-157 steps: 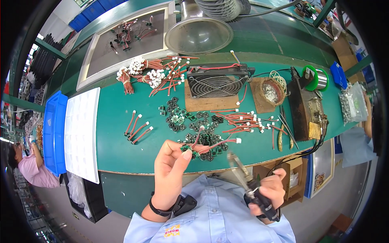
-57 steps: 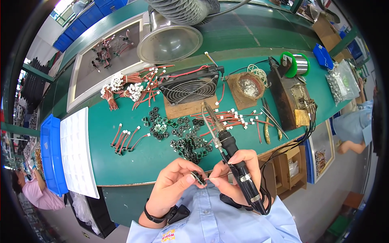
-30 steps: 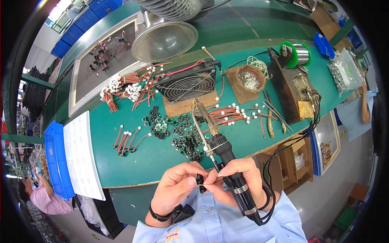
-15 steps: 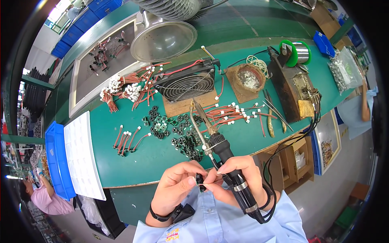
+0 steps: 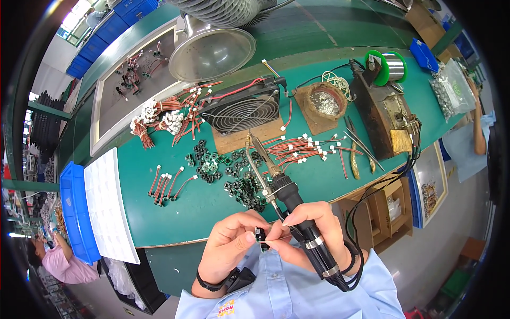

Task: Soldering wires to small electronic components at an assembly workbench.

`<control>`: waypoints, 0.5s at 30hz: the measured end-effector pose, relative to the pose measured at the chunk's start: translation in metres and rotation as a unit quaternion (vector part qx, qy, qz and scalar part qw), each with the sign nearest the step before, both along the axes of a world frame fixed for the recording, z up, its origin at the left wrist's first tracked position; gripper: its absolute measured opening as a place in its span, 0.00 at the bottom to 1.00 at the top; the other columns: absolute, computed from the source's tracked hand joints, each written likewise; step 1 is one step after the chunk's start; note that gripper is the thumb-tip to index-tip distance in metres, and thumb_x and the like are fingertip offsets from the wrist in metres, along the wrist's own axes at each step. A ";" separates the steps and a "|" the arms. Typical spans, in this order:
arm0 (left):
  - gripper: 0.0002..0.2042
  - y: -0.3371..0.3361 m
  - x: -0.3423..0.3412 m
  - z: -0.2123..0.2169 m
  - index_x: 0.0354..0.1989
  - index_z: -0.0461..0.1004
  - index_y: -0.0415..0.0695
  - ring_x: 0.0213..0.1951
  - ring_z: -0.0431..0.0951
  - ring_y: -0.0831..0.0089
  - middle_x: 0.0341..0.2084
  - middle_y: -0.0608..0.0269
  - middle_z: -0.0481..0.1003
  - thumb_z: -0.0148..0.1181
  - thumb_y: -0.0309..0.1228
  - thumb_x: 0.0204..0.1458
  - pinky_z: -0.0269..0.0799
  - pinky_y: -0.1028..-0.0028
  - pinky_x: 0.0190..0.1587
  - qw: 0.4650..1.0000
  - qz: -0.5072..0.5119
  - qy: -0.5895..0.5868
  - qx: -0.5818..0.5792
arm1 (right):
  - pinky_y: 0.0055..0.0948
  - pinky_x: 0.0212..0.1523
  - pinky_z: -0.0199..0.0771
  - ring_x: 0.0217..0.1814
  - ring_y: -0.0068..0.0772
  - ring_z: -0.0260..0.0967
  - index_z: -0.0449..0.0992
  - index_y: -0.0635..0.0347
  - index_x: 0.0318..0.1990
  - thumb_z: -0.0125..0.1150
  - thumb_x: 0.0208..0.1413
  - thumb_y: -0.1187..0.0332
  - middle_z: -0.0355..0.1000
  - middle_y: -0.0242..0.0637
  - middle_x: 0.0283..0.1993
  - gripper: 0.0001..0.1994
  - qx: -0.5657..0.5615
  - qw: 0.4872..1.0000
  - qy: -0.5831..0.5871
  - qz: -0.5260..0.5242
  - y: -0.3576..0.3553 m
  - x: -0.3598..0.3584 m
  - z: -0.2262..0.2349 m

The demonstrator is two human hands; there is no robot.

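In front of my chest, my left hand pinches a small black electronic part between thumb and fingers. My right hand is wrapped round a black soldering iron, its metal tip slanting up and away over the bench. A thin metal feed tube runs along the iron. The right fingertips touch the black part, and a thin reddish wire seems to lie between them; the fingers partly hide it. Beyond the hands lies a pile of small black and green parts.
Red-brown wires with white connectors lie past the iron. Behind stand a fan, a solder-dross bowl and a box with a solder spool. Pliers lie right. A white tray and blue bin stand left.
The soldering iron and its tip have shifted slightly to the left. Both hands keep nearly the same hold on the part and the iron.
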State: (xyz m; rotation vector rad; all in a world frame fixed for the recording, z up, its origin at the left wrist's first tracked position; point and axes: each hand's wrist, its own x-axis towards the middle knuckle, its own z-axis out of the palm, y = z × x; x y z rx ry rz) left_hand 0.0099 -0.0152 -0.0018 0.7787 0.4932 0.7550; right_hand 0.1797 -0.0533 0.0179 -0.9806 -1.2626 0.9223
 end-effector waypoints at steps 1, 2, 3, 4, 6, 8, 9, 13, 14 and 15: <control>0.10 0.000 0.000 0.000 0.42 0.70 0.35 0.39 0.69 0.72 0.37 0.58 0.70 0.52 0.28 0.55 0.63 0.73 0.44 1.000 0.001 -0.001 0.002 | 0.23 0.30 0.74 0.31 0.26 0.74 0.59 0.62 0.42 0.64 0.42 0.83 0.72 0.39 0.29 0.21 -0.003 1.000 -0.017 0.012 0.000 0.002 0.002; 0.10 0.000 0.000 0.000 0.42 0.70 0.35 0.39 0.69 0.72 0.37 0.58 0.70 0.52 0.28 0.55 0.63 0.73 0.44 1.000 0.001 -0.001 0.002 | 0.24 0.31 0.76 0.33 0.27 0.75 0.58 0.60 0.42 0.63 0.43 0.83 0.72 0.40 0.29 0.22 -0.006 0.999 -0.034 0.024 0.000 0.004 0.003; 0.10 0.000 0.000 -0.001 0.42 0.70 0.35 0.39 0.69 0.72 0.37 0.58 0.70 0.52 0.28 0.55 0.63 0.73 0.44 1.000 0.002 0.000 0.000 | 0.24 0.31 0.76 0.33 0.27 0.75 0.58 0.60 0.42 0.63 0.43 0.83 0.72 0.40 0.29 0.22 -0.006 0.999 -0.033 0.024 0.000 0.004 0.003; 0.10 0.000 0.000 -0.001 0.42 0.70 0.35 0.39 0.69 0.72 0.37 0.58 0.70 0.52 0.28 0.55 0.63 0.73 0.44 1.000 0.003 0.000 -0.002 | 0.25 0.32 0.76 0.33 0.28 0.75 0.58 0.60 0.42 0.63 0.44 0.83 0.72 0.41 0.29 0.22 -0.013 0.999 -0.023 0.027 0.000 0.003 0.002; 0.10 0.000 0.001 -0.001 0.42 0.70 0.35 0.40 0.69 0.72 0.37 0.58 0.70 0.52 0.29 0.55 0.63 0.73 0.45 1.000 0.003 0.001 -0.003 | 0.28 0.34 0.77 0.34 0.30 0.75 0.57 0.61 0.42 0.62 0.44 0.84 0.72 0.42 0.30 0.21 -0.027 0.999 -0.003 0.034 -0.001 0.003 0.001; 0.10 0.000 0.002 0.000 0.42 0.70 0.35 0.40 0.69 0.72 0.37 0.58 0.70 0.52 0.29 0.55 0.63 0.73 0.45 1.000 0.005 0.000 0.003 | 0.29 0.35 0.77 0.35 0.31 0.75 0.57 0.61 0.42 0.62 0.44 0.84 0.72 0.43 0.31 0.21 -0.033 0.999 0.003 0.037 -0.002 0.003 0.001; 0.10 0.000 0.002 0.000 0.42 0.70 0.35 0.40 0.69 0.72 0.37 0.58 0.70 0.53 0.29 0.55 0.62 0.73 0.45 1.000 0.006 -0.001 0.006 | 0.30 0.36 0.77 0.35 0.31 0.75 0.57 0.61 0.42 0.62 0.44 0.84 0.71 0.43 0.31 0.21 -0.038 0.998 0.008 0.041 -0.002 0.003 0.001; 0.10 0.000 0.001 -0.002 0.42 0.70 0.36 0.40 0.68 0.72 0.37 0.58 0.69 0.53 0.29 0.55 0.62 0.73 0.45 1.000 0.009 0.013 0.016 | 0.31 0.37 0.77 0.36 0.32 0.75 0.57 0.61 0.43 0.61 0.44 0.84 0.71 0.43 0.32 0.21 -0.047 0.998 0.013 0.045 -0.003 0.004 0.000; 0.10 0.000 0.002 -0.001 0.42 0.70 0.36 0.40 0.68 0.72 0.37 0.58 0.69 0.53 0.29 0.55 0.62 0.73 0.45 1.000 0.008 0.013 0.016 | 0.32 0.37 0.77 0.36 0.32 0.75 0.57 0.61 0.43 0.61 0.44 0.84 0.70 0.43 0.32 0.21 -0.049 0.998 0.012 0.045 -0.003 0.004 0.000; 0.10 0.000 0.002 -0.001 0.42 0.70 0.36 0.40 0.68 0.72 0.37 0.58 0.69 0.53 0.29 0.55 0.62 0.73 0.45 1.000 0.009 0.011 0.013 | 0.32 0.37 0.77 0.36 0.32 0.75 0.57 0.61 0.43 0.61 0.44 0.84 0.70 0.43 0.32 0.21 -0.049 0.998 0.012 0.045 -0.003 0.004 0.001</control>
